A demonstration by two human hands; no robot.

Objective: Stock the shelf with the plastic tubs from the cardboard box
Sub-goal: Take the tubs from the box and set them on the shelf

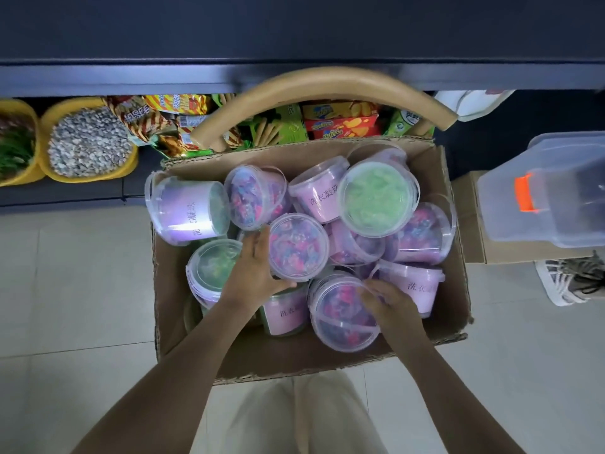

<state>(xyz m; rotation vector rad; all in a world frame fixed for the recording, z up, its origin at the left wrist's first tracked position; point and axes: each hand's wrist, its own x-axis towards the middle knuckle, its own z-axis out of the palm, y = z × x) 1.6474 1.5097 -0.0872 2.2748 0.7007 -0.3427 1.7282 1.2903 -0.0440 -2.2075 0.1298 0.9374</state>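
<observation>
Now L hand [253, 273] grips centre tub [299, 245], R hand [388, 301] fingers curled on near tub [340, 317] rim, both inside cardboard box [268, 355].

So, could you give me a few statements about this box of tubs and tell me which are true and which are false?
1. Both hands reach into the box. True: the left hand and the right hand are both among the tubs.
2. The left hand grips a green tub. False: it grips a purple tub.
3. Every tub stands upright. False: the back-left tub lies on its side.
4. A yellow bin of seeds sits to the left of the box. True.
5. The right hand's fingers curl on the near tub. True.
</observation>
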